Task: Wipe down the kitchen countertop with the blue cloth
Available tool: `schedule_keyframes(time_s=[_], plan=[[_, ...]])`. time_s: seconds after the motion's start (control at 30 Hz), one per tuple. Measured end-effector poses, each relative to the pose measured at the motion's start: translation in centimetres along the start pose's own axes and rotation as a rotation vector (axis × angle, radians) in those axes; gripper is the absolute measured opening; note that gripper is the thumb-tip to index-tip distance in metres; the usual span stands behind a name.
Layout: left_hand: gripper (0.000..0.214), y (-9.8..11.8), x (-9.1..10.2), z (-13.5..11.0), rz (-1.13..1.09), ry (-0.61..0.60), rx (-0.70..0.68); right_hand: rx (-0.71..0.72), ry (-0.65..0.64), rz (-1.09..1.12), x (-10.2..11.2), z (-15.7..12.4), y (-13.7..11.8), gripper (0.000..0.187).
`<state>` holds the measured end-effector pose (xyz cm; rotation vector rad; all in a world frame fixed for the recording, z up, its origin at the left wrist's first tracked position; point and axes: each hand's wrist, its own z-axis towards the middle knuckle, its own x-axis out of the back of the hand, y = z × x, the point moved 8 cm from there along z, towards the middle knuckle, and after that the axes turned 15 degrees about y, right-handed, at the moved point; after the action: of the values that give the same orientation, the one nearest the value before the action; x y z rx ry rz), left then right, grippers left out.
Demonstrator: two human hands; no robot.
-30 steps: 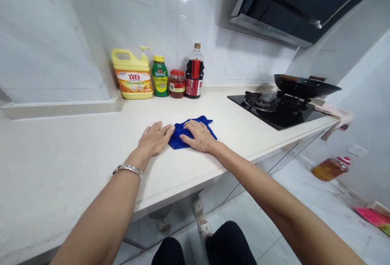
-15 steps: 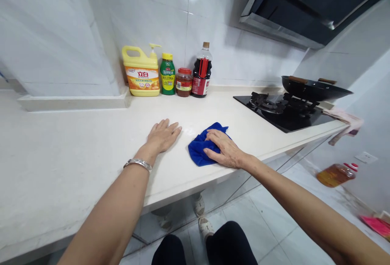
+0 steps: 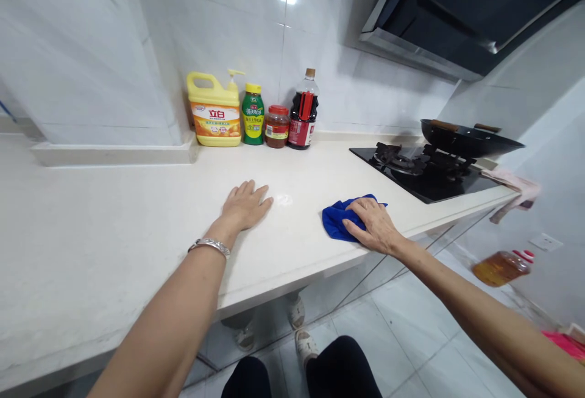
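Observation:
My left hand (image 3: 245, 206) lies flat on the white countertop (image 3: 150, 221), palm down with fingers spread; a silver bracelet (image 3: 210, 245) circles its wrist. Under my right hand (image 3: 372, 224) is a crumpled blue cloth (image 3: 337, 221), pressed against the counter near its front edge. The thumb and fingers of that hand curl over the cloth and hide part of it. Bare counter separates the two hands.
Along the back wall stand a yellow detergent jug (image 3: 214, 114), a green sauce bottle (image 3: 253, 116), a red-lidded jar (image 3: 276, 128) and a dark sauce bottle (image 3: 303, 111). To the right are a gas hob (image 3: 425, 178), a wok (image 3: 470, 139) and a range hood (image 3: 457, 14) overhead.
My right hand has slid the blue cloth to the right along the counter, toward the hob. My left hand has stayed in place.

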<state>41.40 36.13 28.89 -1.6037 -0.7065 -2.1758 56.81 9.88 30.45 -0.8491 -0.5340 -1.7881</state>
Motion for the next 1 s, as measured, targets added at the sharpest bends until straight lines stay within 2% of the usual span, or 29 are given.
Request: schedule_keyframes(time_s=[0.13,0.27,0.4,0.53,0.8,1.0], plan=[[0.069,0.2,-0.2,-0.1,0.03,-0.03,0.022,0.067,0.006,0.031,0.5,-0.3,-2.6,0.037],[0.068,0.3,-0.4,0.0,0.043,-0.029,0.021,0.136,-0.043,0.129,0.1,0.5,-6.5,0.038],[0.067,0.2,-0.4,0.2,0.031,-0.005,0.026,0.178,-0.126,0.153,-1.5,2.6,-10.2,0.041],[0.071,0.1,0.0,0.2,-0.064,0.018,0.077,0.209,-0.169,0.161,-3.6,5.1,-12.4,0.045],[0.079,-0.2,0.5,0.6,-0.16,0.056,0.14,0.252,-0.217,0.239,-7.4,8.7,-12.9,0.046],[0.073,-0.5,0.4,0.8,-0.178,0.089,0.148,0.166,-0.243,0.273,-10.3,11.3,-11.7,0.048]])
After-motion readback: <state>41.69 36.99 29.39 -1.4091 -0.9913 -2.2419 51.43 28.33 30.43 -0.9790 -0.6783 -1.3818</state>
